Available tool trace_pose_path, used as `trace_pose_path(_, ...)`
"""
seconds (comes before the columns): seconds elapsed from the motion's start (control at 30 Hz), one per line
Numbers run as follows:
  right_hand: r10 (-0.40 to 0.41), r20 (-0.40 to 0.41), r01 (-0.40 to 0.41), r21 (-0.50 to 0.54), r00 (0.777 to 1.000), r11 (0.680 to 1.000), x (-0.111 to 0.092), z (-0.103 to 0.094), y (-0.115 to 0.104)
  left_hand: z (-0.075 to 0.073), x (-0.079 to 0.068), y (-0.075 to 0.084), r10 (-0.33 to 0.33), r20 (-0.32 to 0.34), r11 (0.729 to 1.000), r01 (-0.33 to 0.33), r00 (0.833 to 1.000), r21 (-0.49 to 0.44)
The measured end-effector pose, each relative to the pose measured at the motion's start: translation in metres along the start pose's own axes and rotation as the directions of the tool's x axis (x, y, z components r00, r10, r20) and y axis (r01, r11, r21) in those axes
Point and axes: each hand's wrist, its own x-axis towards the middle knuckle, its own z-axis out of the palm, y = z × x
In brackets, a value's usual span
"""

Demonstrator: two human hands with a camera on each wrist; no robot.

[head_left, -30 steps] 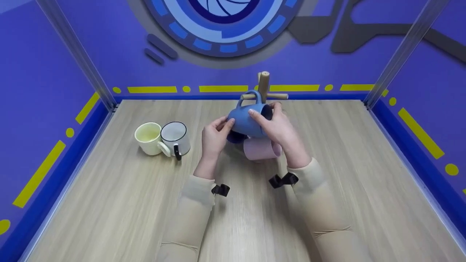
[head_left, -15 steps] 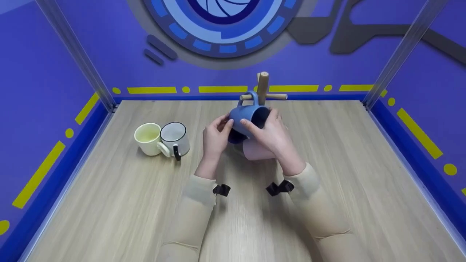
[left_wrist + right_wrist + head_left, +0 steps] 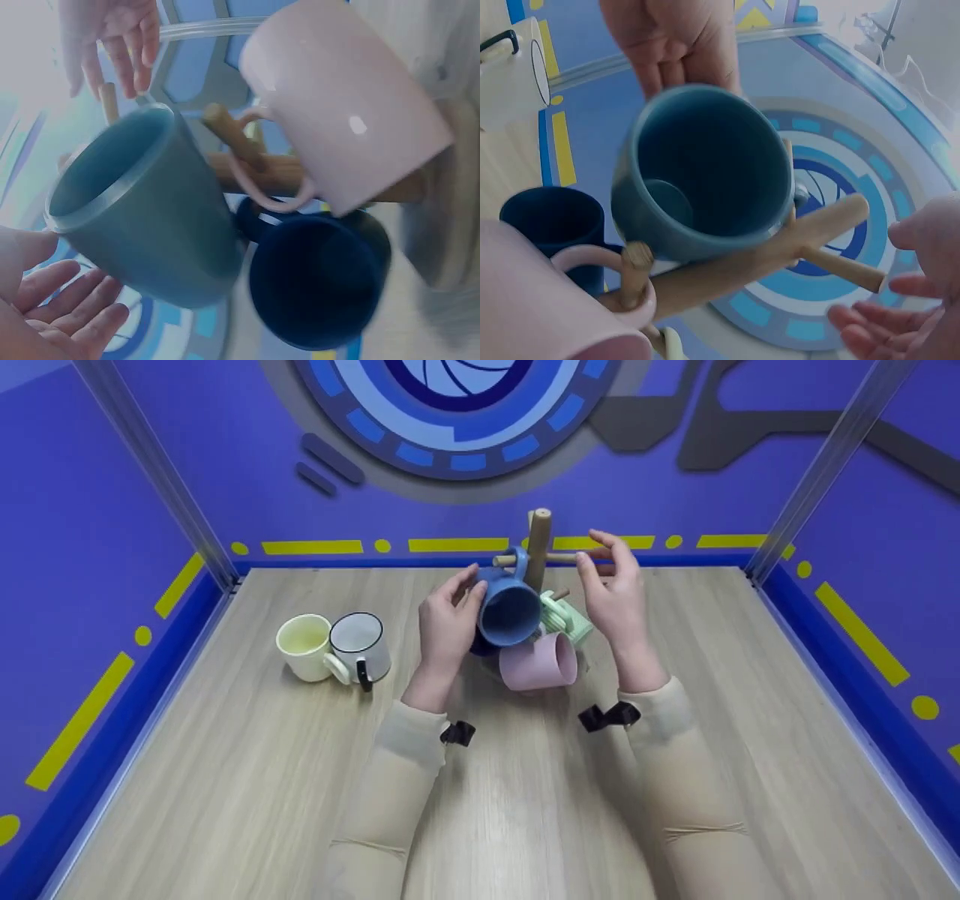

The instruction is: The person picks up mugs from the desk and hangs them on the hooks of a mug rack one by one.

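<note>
A blue mug (image 3: 511,613) hangs by its handle on an upper left peg of the wooden mug tree (image 3: 538,540), its mouth toward me. My left hand (image 3: 448,622) is at the mug's left side, thumb close to the rim and fingers loosely spread; whether it touches is unclear. To the right, my right hand (image 3: 616,604) is held near the tree's upper right peg (image 3: 844,268), fingers apart and holding nothing. Lower on the tree hang a pink mug (image 3: 529,666), a navy mug (image 3: 315,289) and a light green mug (image 3: 576,628), partly hidden.
On the wooden table (image 3: 300,780) at left, a pale yellow mug (image 3: 306,656) and a white mug (image 3: 375,656) with black rim and handle stand upright side by side. Blue-purple panels (image 3: 420,517) enclose the back and both sides.
The blue mug has turned so its mouth faces me. My right hand has let go of it and moved right and up, uncovering the pink and light green mugs. My left hand has stayed beside it.
</note>
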Motion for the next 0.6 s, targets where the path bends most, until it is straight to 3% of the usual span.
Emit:
trace_pose_path(0.1,-0.049,-0.018,0.049,-0.039,0.999,0.998,0.006,-0.002,0.001,0.005,0.008,0.012,0.039,0.026,0.999,-0.039,0.999,0.022)
trace_pose_path(0.27,-0.063,-0.005,0.062,-0.111,0.998,0.992,0.009,-0.003,0.003,0.012,0.02,0.026,0.059,0.074,0.992,-0.067,0.996,0.105)
trace_pose_path(0.4,-0.06,0.013,0.061,-0.126,0.998,0.99,0.01,-0.003,0.003,0.014,0.027,0.027,0.066,0.06,0.983,-0.075,0.996,0.168)
trace_pose_path(0.6,-0.062,0.018,0.064,-0.147,0.998,0.987,0.009,-0.002,0.002,0.013,0.032,0.027,0.074,0.066,0.982,-0.084,0.995,0.168)
